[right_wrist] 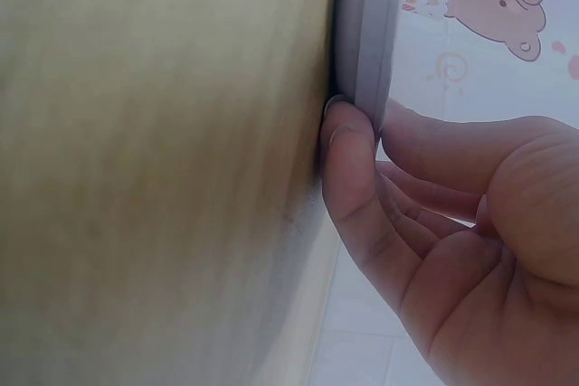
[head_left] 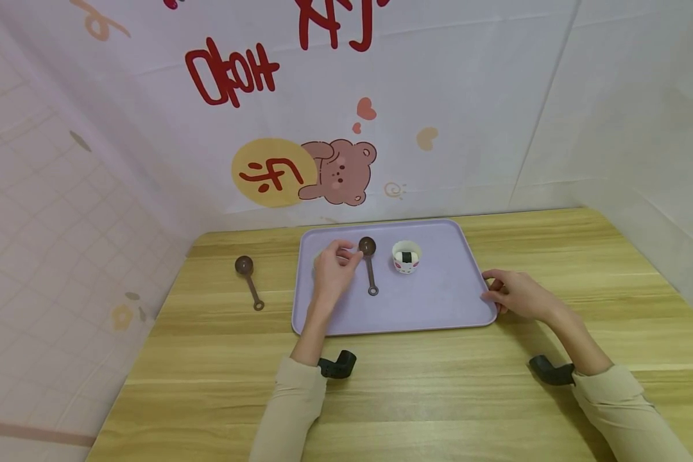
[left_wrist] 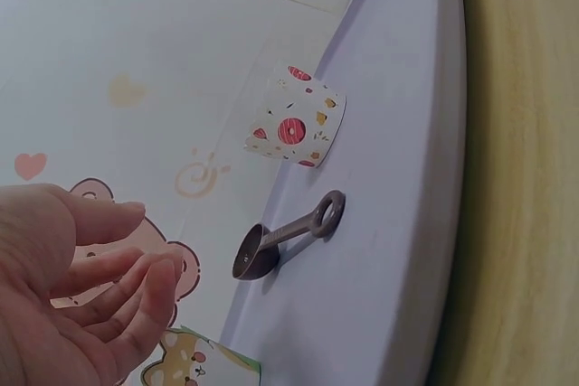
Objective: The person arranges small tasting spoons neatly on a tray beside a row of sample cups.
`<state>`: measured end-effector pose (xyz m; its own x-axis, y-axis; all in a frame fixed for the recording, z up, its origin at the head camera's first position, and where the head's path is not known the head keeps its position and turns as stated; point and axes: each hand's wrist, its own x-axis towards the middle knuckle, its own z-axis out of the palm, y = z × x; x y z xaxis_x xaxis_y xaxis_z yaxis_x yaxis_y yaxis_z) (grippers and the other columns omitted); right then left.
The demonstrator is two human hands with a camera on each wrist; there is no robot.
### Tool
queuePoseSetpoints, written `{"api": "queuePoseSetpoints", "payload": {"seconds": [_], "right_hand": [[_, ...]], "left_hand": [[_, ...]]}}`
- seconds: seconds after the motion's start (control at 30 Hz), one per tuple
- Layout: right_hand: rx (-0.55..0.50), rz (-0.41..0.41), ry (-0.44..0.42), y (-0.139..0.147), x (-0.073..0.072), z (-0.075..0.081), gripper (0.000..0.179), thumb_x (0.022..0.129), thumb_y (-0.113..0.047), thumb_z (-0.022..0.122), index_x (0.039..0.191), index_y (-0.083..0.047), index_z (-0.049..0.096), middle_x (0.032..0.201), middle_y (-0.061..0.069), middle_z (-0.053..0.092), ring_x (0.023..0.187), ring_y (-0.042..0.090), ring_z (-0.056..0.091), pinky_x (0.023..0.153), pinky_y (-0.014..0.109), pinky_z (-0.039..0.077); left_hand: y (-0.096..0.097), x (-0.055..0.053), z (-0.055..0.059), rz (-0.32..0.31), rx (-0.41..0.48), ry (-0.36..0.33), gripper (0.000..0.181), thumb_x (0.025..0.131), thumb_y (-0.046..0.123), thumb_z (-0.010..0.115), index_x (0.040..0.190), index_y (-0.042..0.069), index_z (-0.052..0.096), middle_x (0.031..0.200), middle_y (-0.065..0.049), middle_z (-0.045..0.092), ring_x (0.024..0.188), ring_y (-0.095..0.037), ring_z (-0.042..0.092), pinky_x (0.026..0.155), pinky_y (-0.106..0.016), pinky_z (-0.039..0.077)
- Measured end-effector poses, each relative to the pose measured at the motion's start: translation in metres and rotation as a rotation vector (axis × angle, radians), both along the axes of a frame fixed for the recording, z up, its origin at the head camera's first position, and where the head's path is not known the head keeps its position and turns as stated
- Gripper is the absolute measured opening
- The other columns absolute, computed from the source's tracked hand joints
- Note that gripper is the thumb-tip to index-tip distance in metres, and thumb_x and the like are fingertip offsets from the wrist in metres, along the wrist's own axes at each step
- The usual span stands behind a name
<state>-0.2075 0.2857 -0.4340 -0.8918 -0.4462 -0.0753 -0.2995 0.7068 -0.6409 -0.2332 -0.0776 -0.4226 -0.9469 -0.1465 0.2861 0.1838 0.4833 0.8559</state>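
Note:
A lilac tray (head_left: 433, 301) lies on the table, and my right hand (head_left: 520, 294) pinches its right rim. In the right wrist view the thumb is above the rim and the curled fingers (right_wrist: 348, 164) are beneath it. My left hand (head_left: 336, 269) hovers over the tray's left part with loosely bent fingers and holds nothing. Just right of it lies a brown measuring spoon (head_left: 371, 266). A patterned paper cup (head_left: 406, 264) stands farther right, with a white and black rice-ball shape showing at it. Another paper cup (left_wrist: 204, 363), printed with a dog, is mostly hidden by my left hand.
A second brown measuring spoon (head_left: 248, 282) lies on the wooden table (head_left: 416, 398) left of the tray. Behind the table rises a white printed wall covering (head_left: 468, 83). Black wrist mounts (head_left: 339, 364) jut from both forearms.

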Motion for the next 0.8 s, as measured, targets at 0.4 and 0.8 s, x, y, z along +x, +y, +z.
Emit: {"api": "queuePoseSetpoints", "payload": {"seconds": [0.4,0.8], "right_hand": [[0.008,-0.003,0.006,0.0,0.0,0.0,0.043,0.096,-0.002,0.066,0.128,0.021,0.049,0.082,0.006,0.067,0.061,0.014,0.061,0.054,0.028,0.055],[0.002,0.004,0.004,0.001,0.001,-0.001,0.043,0.096,-0.003,0.066,0.128,0.021,0.048,0.082,0.006,0.067,0.061,0.014,0.061,0.054,0.029,0.055]], "left_hand": [[-0.01,0.001,0.001,0.01,-0.004,0.021,0.024,0.088,0.009,0.078,0.106,-0.004,0.07,0.085,-0.015,0.07,0.075,-0.027,0.068,0.071,-0.036,0.056],[-0.019,0.005,0.005,0.02,0.02,0.028,0.023,0.088,0.007,0.077,0.106,-0.005,0.07,0.087,-0.017,0.07,0.076,-0.03,0.068,0.07,-0.035,0.055]]}}
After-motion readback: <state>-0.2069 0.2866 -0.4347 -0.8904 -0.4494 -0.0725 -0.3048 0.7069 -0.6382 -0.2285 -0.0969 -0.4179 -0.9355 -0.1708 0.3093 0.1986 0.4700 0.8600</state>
